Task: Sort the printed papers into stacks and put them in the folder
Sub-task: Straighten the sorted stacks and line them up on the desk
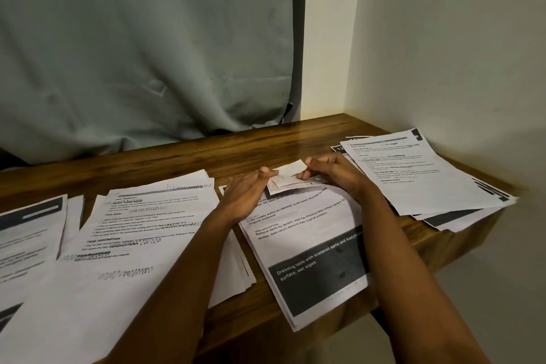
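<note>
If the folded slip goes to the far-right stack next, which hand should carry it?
Right. The right hand pinches the folded slip and lies beside the right stack; the left hand sits at the slip's far edge and would likely have to cross over.

The tabletop is showing brown wood with darker grain lines. The printed papers are looking white with black text; the middle sheet is carrying a dark grey band with white letters. The curtain is appearing pale grey-green, the wall cream.
</note>
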Demonstrator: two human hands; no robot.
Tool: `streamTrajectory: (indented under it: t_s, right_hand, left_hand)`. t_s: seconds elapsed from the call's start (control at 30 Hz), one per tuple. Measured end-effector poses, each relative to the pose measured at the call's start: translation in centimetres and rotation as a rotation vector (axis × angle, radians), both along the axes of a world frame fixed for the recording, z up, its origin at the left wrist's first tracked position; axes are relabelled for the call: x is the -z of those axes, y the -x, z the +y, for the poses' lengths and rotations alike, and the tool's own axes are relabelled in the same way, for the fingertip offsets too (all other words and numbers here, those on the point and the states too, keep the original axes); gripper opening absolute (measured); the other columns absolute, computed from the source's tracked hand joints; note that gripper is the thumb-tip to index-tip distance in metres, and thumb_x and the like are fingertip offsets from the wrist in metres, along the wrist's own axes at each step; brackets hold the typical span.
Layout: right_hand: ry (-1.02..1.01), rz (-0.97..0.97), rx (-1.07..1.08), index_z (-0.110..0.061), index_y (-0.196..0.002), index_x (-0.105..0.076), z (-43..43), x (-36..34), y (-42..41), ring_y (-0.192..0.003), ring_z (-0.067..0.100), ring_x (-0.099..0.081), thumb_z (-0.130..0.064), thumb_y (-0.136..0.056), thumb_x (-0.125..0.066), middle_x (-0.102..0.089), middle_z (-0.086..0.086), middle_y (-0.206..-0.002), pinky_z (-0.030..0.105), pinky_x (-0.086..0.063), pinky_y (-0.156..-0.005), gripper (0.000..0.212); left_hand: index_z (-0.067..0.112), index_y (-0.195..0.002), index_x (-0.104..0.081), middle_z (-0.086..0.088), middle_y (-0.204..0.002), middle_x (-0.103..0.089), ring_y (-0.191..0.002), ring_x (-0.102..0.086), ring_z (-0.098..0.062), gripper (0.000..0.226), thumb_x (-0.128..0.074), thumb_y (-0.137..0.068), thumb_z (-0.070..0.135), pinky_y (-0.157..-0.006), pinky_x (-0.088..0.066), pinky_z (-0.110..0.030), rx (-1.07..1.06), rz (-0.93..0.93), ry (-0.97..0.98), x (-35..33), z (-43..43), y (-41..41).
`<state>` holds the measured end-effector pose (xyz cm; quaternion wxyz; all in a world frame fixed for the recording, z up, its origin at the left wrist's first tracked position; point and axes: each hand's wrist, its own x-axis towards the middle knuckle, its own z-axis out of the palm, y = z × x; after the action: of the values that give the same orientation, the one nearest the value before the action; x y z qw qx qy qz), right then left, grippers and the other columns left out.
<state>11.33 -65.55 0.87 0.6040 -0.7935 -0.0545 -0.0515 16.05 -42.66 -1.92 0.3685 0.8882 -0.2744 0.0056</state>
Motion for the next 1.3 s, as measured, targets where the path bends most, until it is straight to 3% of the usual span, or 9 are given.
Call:
streamTrajectory:
  t_s: [0.2, 0.33, 0.47, 0.57, 0.77, 0.9, 1.0, 1.17, 1.3]
  right_hand:
    - [0.39, -0.05, 0.391, -0.011, -0.06, -0.059, -0.8, 0.7, -0.4, -0.055, 0.008, -0.045, -0.027, -0.089, -0.062, -0.049, -0.003, -0.054, 0.027, -0.034, -0.058, 0.034]
    - [0.369, -0.021, 0.334, -0.01, -0.063, -0.064, -1.5, 1.2, -1.0, -0.066, 0.013, -0.055, -0.016, -0.08, -0.072, -0.061, 0.005, -0.063, 0.034, -0.044, -0.071, 0.02]
    - [0.202, -0.049, 0.357, -0.018, -0.07, -0.062, -0.9, 0.8, -0.7, -0.07, 0.007, -0.058, -0.004, -0.075, -0.076, -0.063, -0.005, -0.074, 0.017, -0.045, -0.071, 0.02]
    - [0.136, -0.104, 0.335, -0.006, -0.081, -0.069, -0.6, 0.4, -0.4, -0.069, 0.009, -0.058, -0.007, -0.079, -0.074, -0.065, 0.003, -0.075, 0.014, -0.046, -0.067, 0.006]
    - [-0.067, -0.065, 0.092, 0.004, -0.082, -0.067, 0.3, -0.7, 0.7, -0.07, 0.015, -0.063, -0.023, -0.093, -0.058, -0.069, 0.01, -0.077, 0.02, -0.049, -0.067, 0.031]
    - [-0.104, 0.006, 0.036, 0.003, -0.069, -0.064, 0.5, -0.7, 0.9, -0.091, 0.025, -0.07, -0.027, -0.095, -0.054, -0.072, 0.019, -0.085, 0.025, -0.049, -0.084, 0.041]
    - [-0.101, 0.026, 0.051, 0.003, -0.066, -0.063, 0.6, -0.8, 0.8, -0.092, 0.026, -0.07, -0.03, -0.095, -0.053, -0.072, 0.018, -0.081, 0.026, -0.047, -0.088, 0.045]
    - [-0.029, -0.018, 0.217, -0.009, -0.087, -0.073, 0.2, -0.5, 0.2, -0.075, 0.01, -0.063, -0.051, -0.092, -0.05, -0.071, 0.002, -0.08, 0.029, -0.048, -0.082, 0.048]
    - [0.141, 0.052, 0.296, -0.028, -0.09, -0.071, -0.2, 0.2, -0.1, -0.099, 0.02, -0.065, -0.079, -0.076, -0.043, -0.07, -0.001, -0.101, 0.047, -0.044, -0.099, 0.06]
  left_hand:
    - [0.043, -0.13, -0.053, 0.005, -0.148, -0.042, -0.142, -0.027, -0.021, 0.072, -0.001, -0.087, 0.067, -0.118, -0.004, -0.053, -0.013, 0.019, 0.006, 0.0, 0.0, 0.0]
    - [0.042, -0.13, -0.053, 0.005, -0.148, -0.042, -0.142, -0.027, -0.021, 0.072, -0.002, -0.086, 0.067, -0.118, -0.005, -0.052, -0.021, 0.025, 0.008, -0.2, 0.0, 0.2]
    - [0.045, -0.131, -0.052, 0.006, -0.148, -0.043, -0.142, -0.027, -0.022, 0.075, 0.0, -0.084, 0.073, -0.117, -0.005, -0.054, -0.012, 0.018, 0.016, -0.1, 0.0, 0.1]
    - [0.043, -0.135, -0.048, 0.005, -0.151, -0.038, -0.144, -0.023, -0.022, 0.072, -0.001, -0.087, 0.067, -0.118, -0.001, -0.052, -0.013, 0.03, 0.014, -0.3, -0.1, 0.3]
    - [0.039, -0.148, -0.027, 0.001, -0.157, -0.027, -0.147, -0.014, -0.021, 0.063, -0.002, -0.093, 0.058, -0.118, 0.001, -0.044, -0.022, 0.079, 0.023, -1.0, -0.1, 1.4]
    - [0.048, -0.148, -0.01, 0.005, -0.158, -0.02, -0.148, -0.006, -0.024, 0.055, -0.001, -0.095, 0.057, -0.117, 0.001, -0.046, -0.047, 0.098, 0.042, -0.6, 0.0, 1.1]
    - [0.049, -0.145, -0.028, 0.005, -0.155, -0.031, -0.147, -0.015, -0.025, 0.074, 0.005, -0.083, 0.074, -0.119, -0.001, -0.05, -0.018, 0.071, 0.062, -0.3, 0.1, 0.5]
    - [0.039, -0.132, -0.05, 0.005, -0.148, -0.042, -0.142, -0.026, -0.022, 0.068, -0.003, -0.089, 0.065, -0.118, -0.01, -0.052, -0.038, 0.063, 0.049, -0.3, 0.1, 0.5]
    - [0.039, -0.125, -0.053, 0.005, -0.146, -0.044, -0.141, -0.027, -0.024, 0.07, -0.005, -0.085, 0.069, -0.116, -0.011, -0.05, -0.041, 0.078, 0.062, -0.4, 0.2, 0.7]
